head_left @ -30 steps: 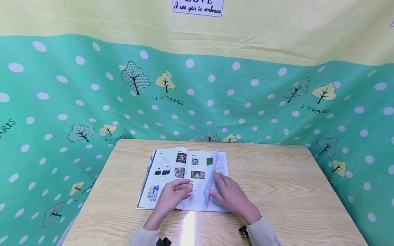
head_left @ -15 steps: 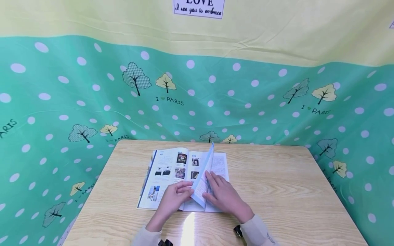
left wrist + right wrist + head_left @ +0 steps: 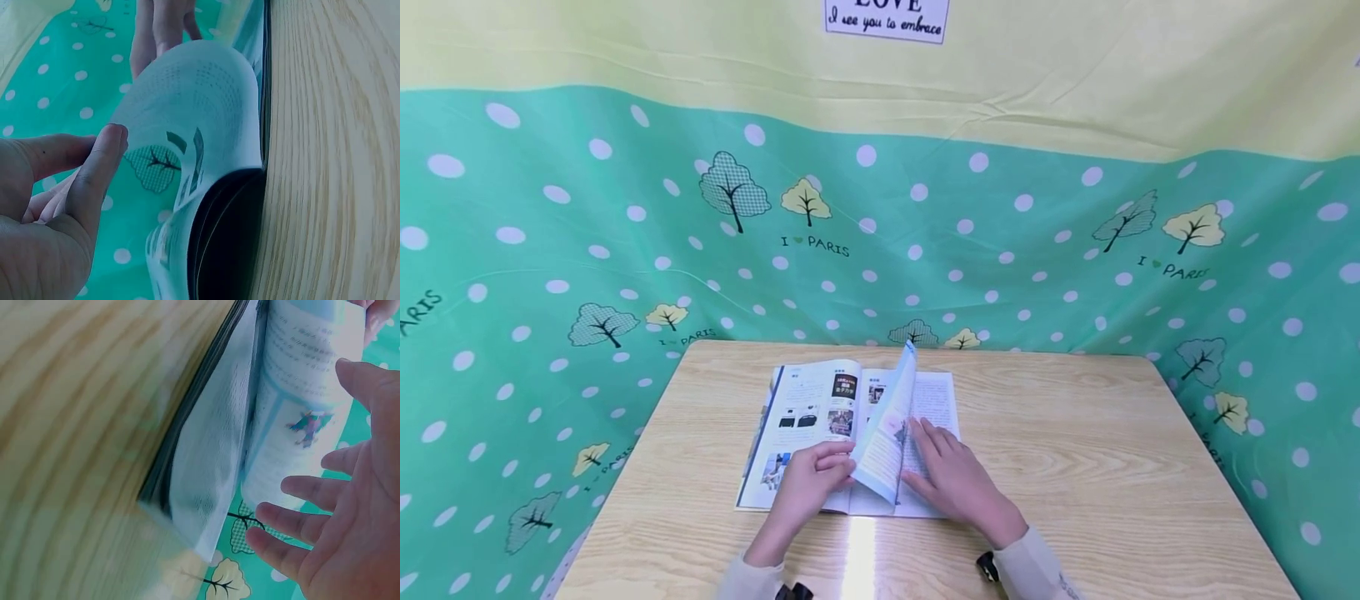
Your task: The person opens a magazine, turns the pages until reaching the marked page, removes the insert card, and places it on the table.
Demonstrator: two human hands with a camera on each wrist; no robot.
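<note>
An open magazine [image 3: 801,392] lies on the table, its left page printed with photos and text. One lifted page [image 3: 883,442] curves up from the right half, its pale blue edge slanting leftward. My left hand [image 3: 808,485] pinches that page's lower left edge between thumb and index finger. In the left wrist view, thumb and index finger of the left hand [image 3: 69,187] meet at the rim of the curved page [image 3: 200,87]. Fingers spread and fairly straight, my right hand [image 3: 958,477] is beside the lifted page, over the right half. Its palm side shows in the right wrist view.
The magazine lies on a light wooden table [image 3: 1060,442], with a bright reflection near the front. A green dotted curtain [image 3: 1000,233] with tree prints hangs behind and at both sides.
The page has risen from the right half and folded over toward the left. My left hand has come to pinch its edge; the right hand shifted left, then slightly back right.
</note>
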